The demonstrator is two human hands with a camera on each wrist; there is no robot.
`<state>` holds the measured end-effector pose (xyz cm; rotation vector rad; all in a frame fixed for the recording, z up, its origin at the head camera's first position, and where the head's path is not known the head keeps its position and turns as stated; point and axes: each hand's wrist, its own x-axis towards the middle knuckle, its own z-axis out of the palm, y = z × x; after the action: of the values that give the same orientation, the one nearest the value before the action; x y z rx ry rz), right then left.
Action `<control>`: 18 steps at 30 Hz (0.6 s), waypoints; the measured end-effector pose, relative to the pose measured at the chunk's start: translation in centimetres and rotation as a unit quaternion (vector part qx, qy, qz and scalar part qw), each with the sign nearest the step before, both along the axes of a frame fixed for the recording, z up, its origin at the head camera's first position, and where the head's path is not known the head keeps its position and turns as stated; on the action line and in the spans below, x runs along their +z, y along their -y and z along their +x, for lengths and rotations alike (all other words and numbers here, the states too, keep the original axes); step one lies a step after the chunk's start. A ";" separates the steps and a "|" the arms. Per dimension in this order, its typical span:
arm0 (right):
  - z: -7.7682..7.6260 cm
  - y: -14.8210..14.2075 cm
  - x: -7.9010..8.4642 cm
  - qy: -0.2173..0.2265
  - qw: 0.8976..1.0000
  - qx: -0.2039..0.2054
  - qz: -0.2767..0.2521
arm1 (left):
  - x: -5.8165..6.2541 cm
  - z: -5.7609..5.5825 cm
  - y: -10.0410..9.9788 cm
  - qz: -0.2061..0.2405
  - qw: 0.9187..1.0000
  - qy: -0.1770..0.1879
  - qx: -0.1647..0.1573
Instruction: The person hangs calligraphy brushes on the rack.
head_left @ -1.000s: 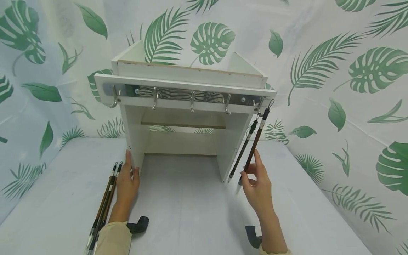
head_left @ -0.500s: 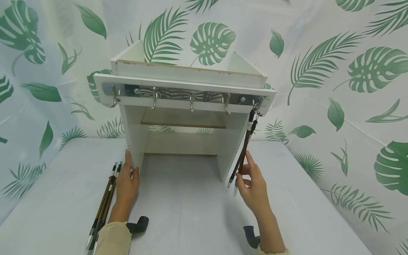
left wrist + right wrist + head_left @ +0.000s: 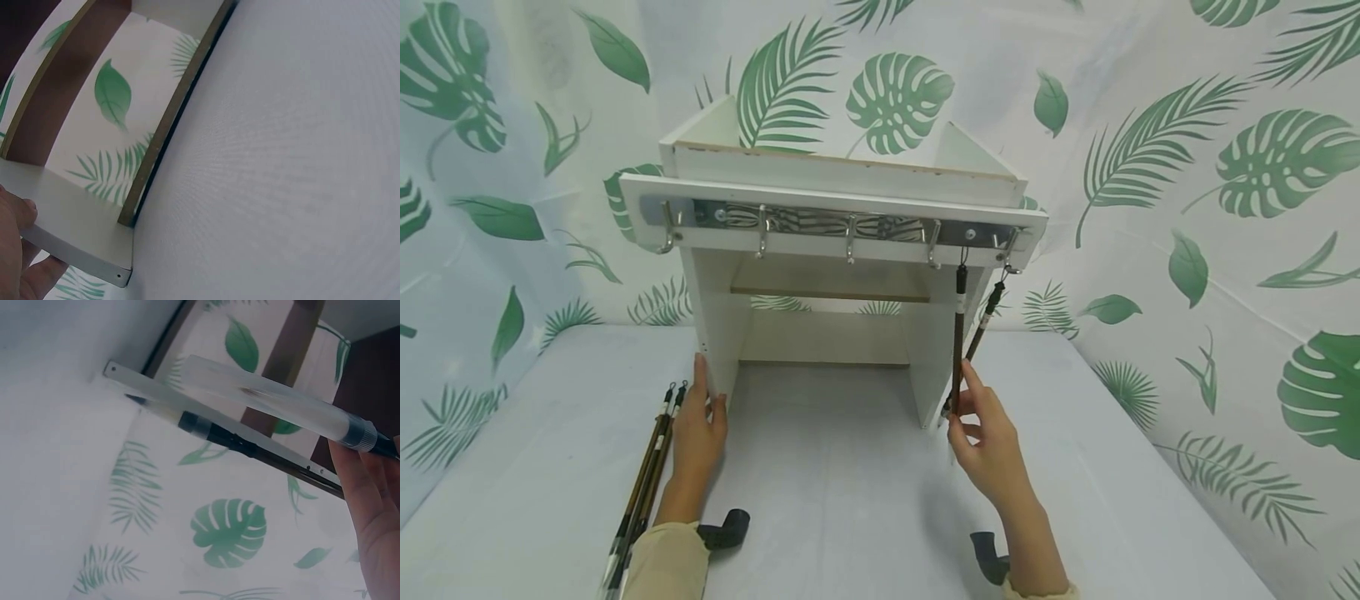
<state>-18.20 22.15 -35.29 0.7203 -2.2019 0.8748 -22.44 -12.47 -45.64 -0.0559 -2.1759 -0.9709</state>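
Observation:
My right hand (image 3: 988,442) pinches a dark-handled calligraphy brush (image 3: 959,333) near its lower end, with a clear cap (image 3: 269,397) over its tip. The brush stands nearly upright, its top loop right below the hook rail (image 3: 951,232), between the two rightmost hooks. Another brush (image 3: 982,325) hangs by its loop from the rightmost hook, slanting behind the held one; its bristle tip (image 3: 156,409) shows bare in the right wrist view. My left hand (image 3: 695,433) grips the front edge of the left side panel (image 3: 81,244) of the white shelf unit (image 3: 850,172), thumb inside, fingers outside.
Several more brushes (image 3: 647,475) lie side by side on the white table (image 3: 827,467), left of my left forearm. The remaining hooks (image 3: 851,239) along the rail carry nothing. A leaf-patterned cloth (image 3: 1142,167) hangs behind the shelf unit.
My right hand has moved left with its brush, whose loop went from right of the last hook, past it, to its left. The left hand stays in place.

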 end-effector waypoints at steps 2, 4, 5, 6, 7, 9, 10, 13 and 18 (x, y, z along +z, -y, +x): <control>0.0 0.0 0.0 0.007 1.000 0.004 0.004 | 0.0 0.0 0.0 0.002 1.000 0.006 0.000; 0.0 0.0 -0.1 0.015 1.000 0.003 0.011 | 0.1 0.0 0.0 0.004 1.000 0.012 0.001; 0.0 0.0 -0.1 0.020 1.000 0.003 0.015 | 0.1 0.0 0.0 0.006 1.000 0.013 0.001; 0.0 0.0 -0.2 0.024 1.000 0.003 0.018 | 0.1 0.0 0.0 0.007 1.000 0.013 0.001; 0.0 0.0 -0.3 0.029 0.999 0.001 0.021 | 0.1 0.0 0.0 0.007 1.000 0.014 0.001; -0.1 0.0 -0.4 0.036 0.999 0.001 0.025 | 0.1 0.0 0.0 0.008 1.000 0.012 0.002; -0.1 0.0 -0.4 0.039 0.999 0.002 0.026 | 0.2 0.0 0.0 0.008 1.000 0.012 0.002; -0.1 0.0 -0.4 0.045 0.999 0.002 0.028 | 0.2 0.1 -0.1 0.007 1.000 0.009 0.002; 0.0 0.1 -0.5 0.048 0.998 0.000 0.032 | 0.3 0.1 -0.1 0.005 1.000 0.002 0.001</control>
<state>-18.25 22.05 -35.76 0.7222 -2.3245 0.8586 -22.30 -12.38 -45.37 -0.0468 -2.1752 -0.9809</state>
